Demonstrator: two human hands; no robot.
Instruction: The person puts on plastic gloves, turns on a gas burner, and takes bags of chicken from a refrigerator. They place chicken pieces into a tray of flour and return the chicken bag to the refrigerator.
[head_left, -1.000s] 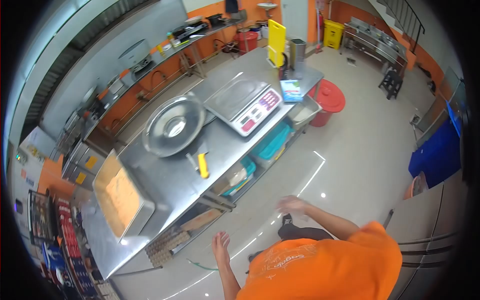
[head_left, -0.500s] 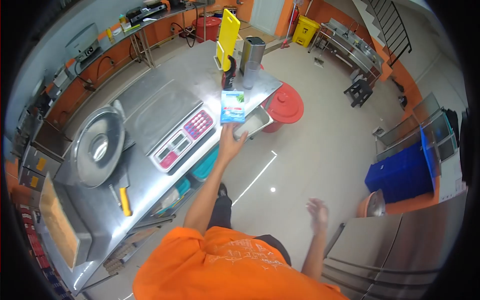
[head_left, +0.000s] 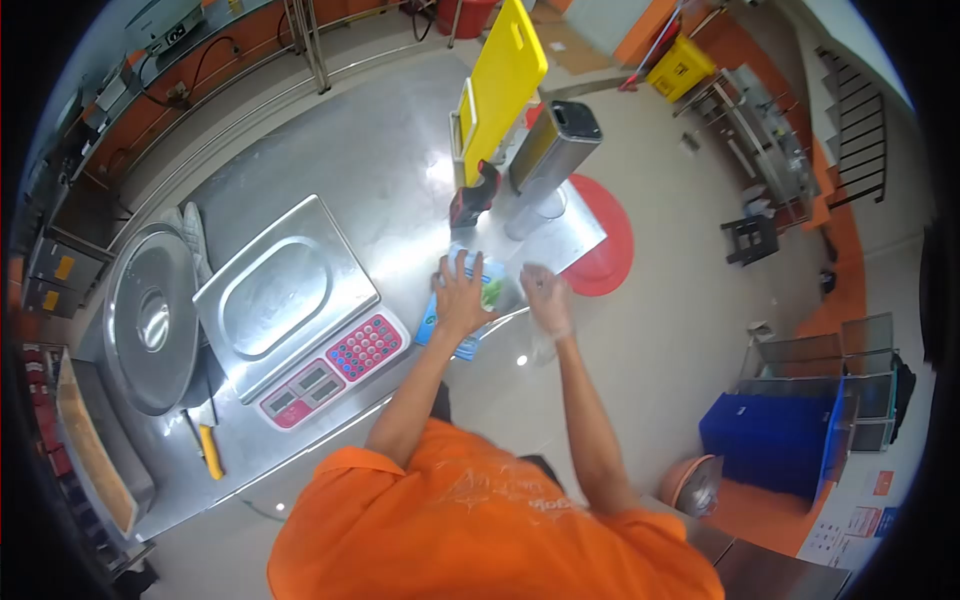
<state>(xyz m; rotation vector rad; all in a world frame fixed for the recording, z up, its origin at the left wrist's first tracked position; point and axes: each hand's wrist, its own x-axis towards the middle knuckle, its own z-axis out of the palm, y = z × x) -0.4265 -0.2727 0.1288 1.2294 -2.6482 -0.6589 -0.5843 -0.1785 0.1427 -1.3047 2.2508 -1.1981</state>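
Observation:
My left hand (head_left: 460,303) lies over a blue packet (head_left: 466,347) with a green leaf print, near the table's edge; its fingers hold the packet against the steel top. My right hand (head_left: 547,303) is just right of the packet, fingers drawn together and blurred. A faint, see-through smear hangs below it; what it holds I cannot make out. Beyond the hands are a black-and-red object (head_left: 473,195), a clear cup (head_left: 535,210) and a steel container with a black top (head_left: 556,145).
A scale (head_left: 300,310) with a steel pan stands left of my hands. Further left are a large round lid (head_left: 152,318), a yellow-handled knife (head_left: 209,452) and a deep tray (head_left: 95,440). A yellow cutting board (head_left: 505,85) stands upright behind. A red lidded bin (head_left: 612,240) sits beyond the table corner.
My left hand has moved from the open drawer's edge onto the packet. My right hand has come in from the far right. The drawer no longer shows pulled out. The view has shifted closer.

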